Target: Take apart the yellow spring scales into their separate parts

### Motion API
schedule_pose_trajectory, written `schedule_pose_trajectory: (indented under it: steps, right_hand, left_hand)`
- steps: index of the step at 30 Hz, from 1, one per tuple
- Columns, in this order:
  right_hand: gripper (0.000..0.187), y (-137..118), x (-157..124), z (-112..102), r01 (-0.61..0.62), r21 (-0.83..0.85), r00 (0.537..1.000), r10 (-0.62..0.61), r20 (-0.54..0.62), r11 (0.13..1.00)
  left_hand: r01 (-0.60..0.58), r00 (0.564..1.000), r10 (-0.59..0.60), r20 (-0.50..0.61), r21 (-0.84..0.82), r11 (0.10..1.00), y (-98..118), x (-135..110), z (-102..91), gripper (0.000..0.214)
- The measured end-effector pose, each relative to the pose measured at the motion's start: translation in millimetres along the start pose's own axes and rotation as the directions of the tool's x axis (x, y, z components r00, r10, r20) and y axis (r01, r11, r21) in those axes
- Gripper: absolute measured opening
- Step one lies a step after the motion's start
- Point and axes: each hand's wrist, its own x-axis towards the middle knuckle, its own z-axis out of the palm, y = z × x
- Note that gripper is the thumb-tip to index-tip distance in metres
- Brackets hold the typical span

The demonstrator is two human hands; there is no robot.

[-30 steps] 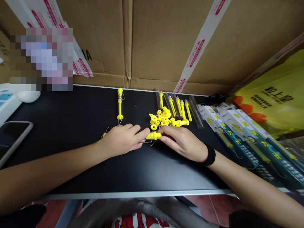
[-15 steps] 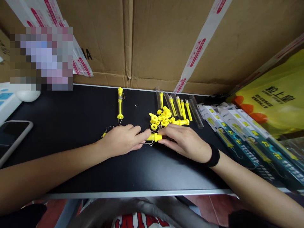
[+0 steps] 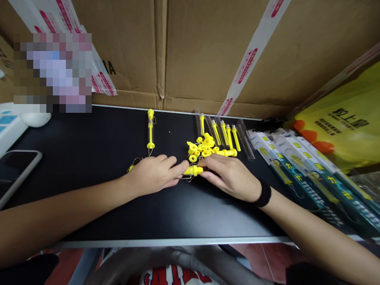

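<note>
My left hand is closed around a yellow spring scale lying crosswise low over the black table. Its yellow end and a wire hook stick out past my fingers, while the palm hides the middle. A wire loop shows at the other side of that hand. My right hand has its thumb and fingers drawn together at the scale's right end, touching the tip. Just beyond the fingertips is a pile of small yellow caps and rings. A clear-bodied spring scale with yellow ends lies farther back.
Clear tubes and several yellow rods lie at the back right. Packaged spring scales are stacked on the right beside a yellow bag. A phone rests at left. Cardboard boxes wall off the back.
My right hand has shifted very slightly at the scale's right end, its thumb a touch farther right. The left hand and the things on the table keep their places.
</note>
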Motion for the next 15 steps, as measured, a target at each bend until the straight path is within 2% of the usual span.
schedule_pose_trajectory:
  steps: [6, 15]
  right_hand:
    - [0.025, -1.5, 0.9, 1.2, -0.014, 0.070, 1.000, 0.013, 0.007, 0.997]
    - [0.024, -2.6, -1.7, -5.5, 0.081, -0.101, 0.996, -0.084, -0.027, 0.992]
  left_hand:
    - [-0.009, 1.000, 0.009, 0.006, -0.006, 1.000, -0.1, -0.1, 1.5, 0.030]
    - [-0.024, 0.999, 0.026, 0.045, -0.023, 0.999, -0.2, 0.2, -0.7, 0.032]
